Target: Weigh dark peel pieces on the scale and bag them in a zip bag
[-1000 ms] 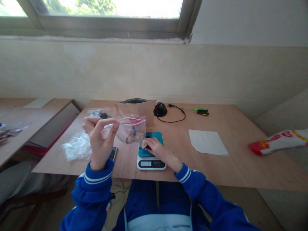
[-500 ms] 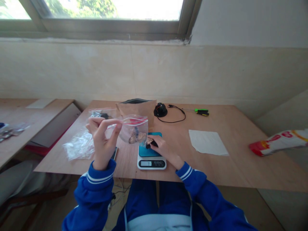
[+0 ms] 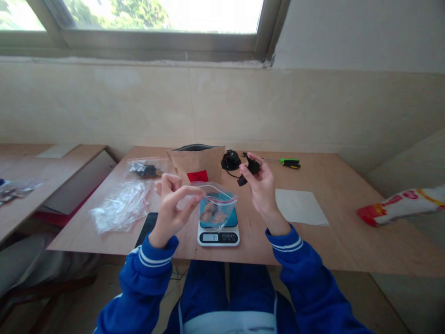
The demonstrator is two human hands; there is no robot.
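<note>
In my left hand (image 3: 179, 204), a clear zip bag (image 3: 225, 199) is pinched by its top edge. Several rounded brown lumps show through it; their kind I cannot make out. The bag hangs over the blue plate of a white kitchen scale (image 3: 219, 237), whose display is lit; whether it touches the plate I cannot tell. My right hand (image 3: 261, 188) is raised to the right of the bag, thumb and fingers closed on a small irregular black object (image 3: 251, 168). A brown paper pouch (image 3: 181, 162) stands open behind the scale, and a red label (image 3: 197, 176) shows on its front.
Clear plastic bags (image 3: 120, 206) lie at the left, with a bag of dark parts (image 3: 148, 169) behind them. A dark phone-like slab (image 3: 148, 225) is by my left wrist. Farther back are a black device (image 3: 231, 160) and screwdrivers (image 3: 290, 162). White paper (image 3: 301, 206) and a red-white packet (image 3: 396, 208) lie right.
My right hand has lifted the black object off the scale, up and to the right. My left hand has brought the zip bag right and lower, over the scale.
</note>
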